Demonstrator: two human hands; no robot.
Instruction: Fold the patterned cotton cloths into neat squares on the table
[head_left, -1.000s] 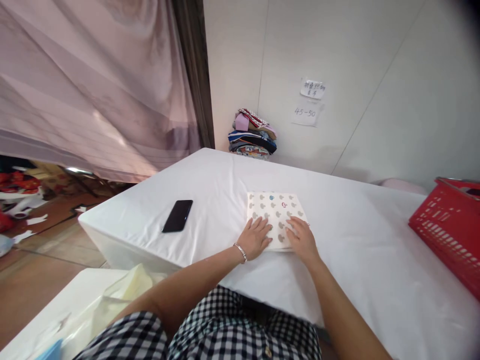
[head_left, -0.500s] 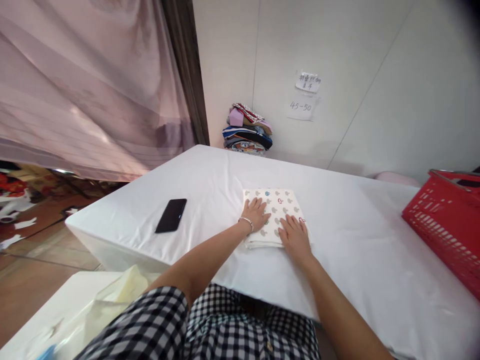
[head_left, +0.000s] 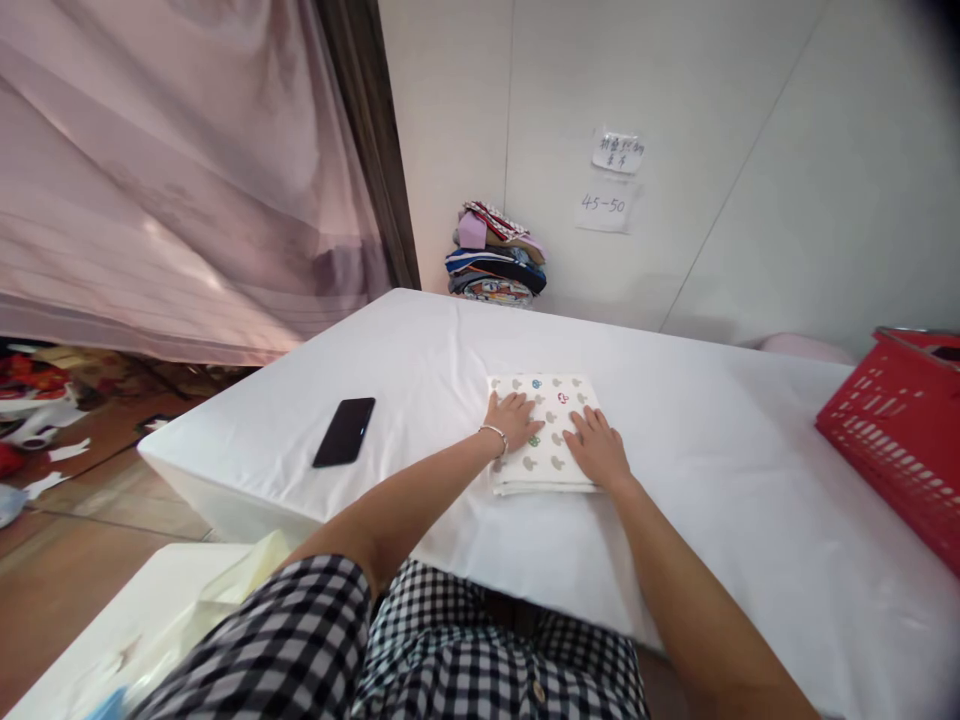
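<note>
A folded cream cloth (head_left: 551, 465) with a small grey, blue, red and green print lies in layers on the white-covered table (head_left: 420, 350). My left hand (head_left: 511, 422) rests flat on its left part, fingers stretched out, a silver bracelet at the wrist. On the right part of the cloth lies my right hand (head_left: 598, 447), palm down with the fingers spread. Neither hand grips the fabric; both press on its top. The cloth's front edge shows several stacked layers.
A black phone (head_left: 344, 432) lies to the left on the table. At the right edge stands a red plastic basket (head_left: 892, 430). A pile of folded fabrics (head_left: 496, 255) is against the wall behind. A white surface (head_left: 142, 610) with a plastic bag is at lower left.
My right hand has slid slightly up and away from the cloth's front edge, still on top of it. My left hand stays nearly in place. The view has shifted a little.
</note>
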